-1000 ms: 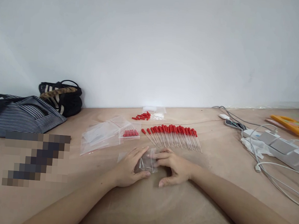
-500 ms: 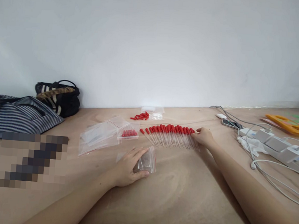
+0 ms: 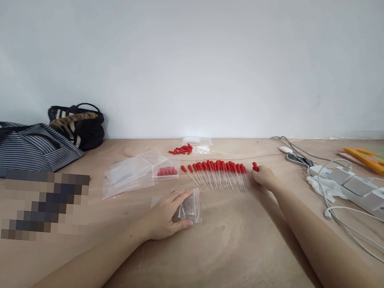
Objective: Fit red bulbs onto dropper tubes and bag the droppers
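Note:
My left hand (image 3: 168, 217) is curved round a small clear zip-lock bag (image 3: 190, 210) on the table, thumb and fingers on either side of it. Glass droppers (image 3: 224, 177) with red rubber bulbs lie side by side in a row beyond it, bulbs pointing away from me. At the right end of that row, my right hand (image 3: 264, 178) is closed on droppers whose red bulbs (image 3: 255, 166) stick out past the fingers. Their tubes are mostly hidden by the hand. A bag with several packed red-bulbed droppers (image 3: 167, 172) lies left of the row.
Flat clear bags (image 3: 129, 174) overlap at the left. Loose red bulbs (image 3: 182, 149) and a bag of clear tubes (image 3: 201, 145) lie at the back. To the right are a power strip with chargers (image 3: 355, 185), cables and a yellow frame (image 3: 373, 162). A striped bag (image 3: 32, 151) stands left.
My right hand has closed on droppers at the row's right end and drawn them a little to the right, apart from the others. My left hand stays on the zip-lock bag.

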`<state>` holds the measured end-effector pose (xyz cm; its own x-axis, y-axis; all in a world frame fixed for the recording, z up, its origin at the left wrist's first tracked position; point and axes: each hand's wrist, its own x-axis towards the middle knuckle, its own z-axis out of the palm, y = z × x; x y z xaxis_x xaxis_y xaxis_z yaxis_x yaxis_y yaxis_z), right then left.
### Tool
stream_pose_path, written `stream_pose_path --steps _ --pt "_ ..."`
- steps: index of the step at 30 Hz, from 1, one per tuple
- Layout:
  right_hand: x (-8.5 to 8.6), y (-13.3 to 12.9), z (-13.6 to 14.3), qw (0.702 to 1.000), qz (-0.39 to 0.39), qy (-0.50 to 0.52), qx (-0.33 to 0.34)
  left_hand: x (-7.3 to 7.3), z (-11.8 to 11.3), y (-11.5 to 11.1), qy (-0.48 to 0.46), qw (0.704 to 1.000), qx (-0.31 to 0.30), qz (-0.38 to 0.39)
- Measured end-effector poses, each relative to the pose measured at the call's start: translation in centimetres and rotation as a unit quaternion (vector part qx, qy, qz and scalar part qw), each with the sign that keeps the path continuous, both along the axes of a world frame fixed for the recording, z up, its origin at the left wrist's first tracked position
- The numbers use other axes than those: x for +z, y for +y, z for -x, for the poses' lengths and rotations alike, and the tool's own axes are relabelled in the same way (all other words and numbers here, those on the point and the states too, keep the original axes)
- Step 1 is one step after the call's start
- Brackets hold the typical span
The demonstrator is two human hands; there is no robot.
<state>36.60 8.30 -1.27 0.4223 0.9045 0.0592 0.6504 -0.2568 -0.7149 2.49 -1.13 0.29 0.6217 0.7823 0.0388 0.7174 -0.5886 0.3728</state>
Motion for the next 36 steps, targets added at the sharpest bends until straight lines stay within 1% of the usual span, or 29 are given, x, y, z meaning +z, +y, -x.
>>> stream_pose_path --steps 2,4,7,8,9,11,13,15,17,18,20,22,24,28,32,34,36 --pt "0.7 -0.3 0.3 0.998 -0.03 0.048 0.012 0.0 0.0 0.0 -0.001 1.0 0.001 -0.003" --pt "1.3 -0.8 1.4 0.993 -0.06 0.097 0.035 0.0 0.0 0.0 -0.004 1.0 -0.004 -0.004" --pt "1.6 -2.3 4.7 0.974 -0.1 0.182 0.086 0.1 -0.1 0.1 -0.006 1.0 -0.01 -0.002" --pt "1.5 -3.0 6.1 0.954 -0.13 0.249 0.11 0.1 -0.1 0.1 -0.006 1.0 -0.008 -0.003" --pt "1.3 -3.7 7.6 0.936 -0.136 0.296 0.137 0.2 -0.2 0.0 -0.006 1.0 -0.007 -0.002" --pt "0.9 -5.2 10.1 0.906 -0.113 0.378 0.153 0.3 -0.2 0.0 -0.005 1.0 -0.006 0.0" --pt "0.4 -6.2 11.8 0.874 -0.087 0.452 0.154 0.4 -0.2 -0.1 -0.004 1.0 -0.005 0.0" --pt "0.2 -6.8 12.5 0.842 -0.077 0.513 0.147 0.5 -0.2 -0.1 0.0 1.0 -0.005 0.001" --pt "0.0 -6.8 12.5 0.813 -0.078 0.559 0.143 0.5 -0.2 -0.1 0.004 1.0 -0.008 0.002" --pt "0.0 -6.7 12.3 0.802 -0.078 0.574 0.143 0.5 -0.1 0.0 0.005 1.0 -0.011 0.003" --pt "-0.1 -6.5 11.9 0.79 -0.08 0.59 0.144 0.5 0.0 0.0 0.008 1.0 -0.016 0.004" --pt "-0.2 -6.5 11.5 0.792 -0.086 0.587 0.144 0.4 0.1 0.1 0.008 1.0 -0.018 0.005" --pt "-0.5 -6.6 11.2 0.806 -0.093 0.566 0.148 0.3 0.2 0.1 0.006 1.0 -0.017 0.007" --pt "-1.0 -7.2 9.9 0.858 -0.087 0.472 0.183 0.1 0.5 0.2 0.002 1.0 -0.008 0.018" --pt "-1.0 -7.3 8.4 0.909 -0.039 0.362 0.204 0.2 0.4 0.2 -0.003 1.0 -0.007 0.022" --pt "-0.9 -7.1 7.9 0.925 -0.013 0.315 0.211 0.3 0.4 0.2 -0.005 1.0 -0.007 0.025" --pt "-1.0 -6.7 7.5 0.932 0.003 0.29 0.219 0.4 0.3 0.2 -0.008 1.0 -0.006 0.028"
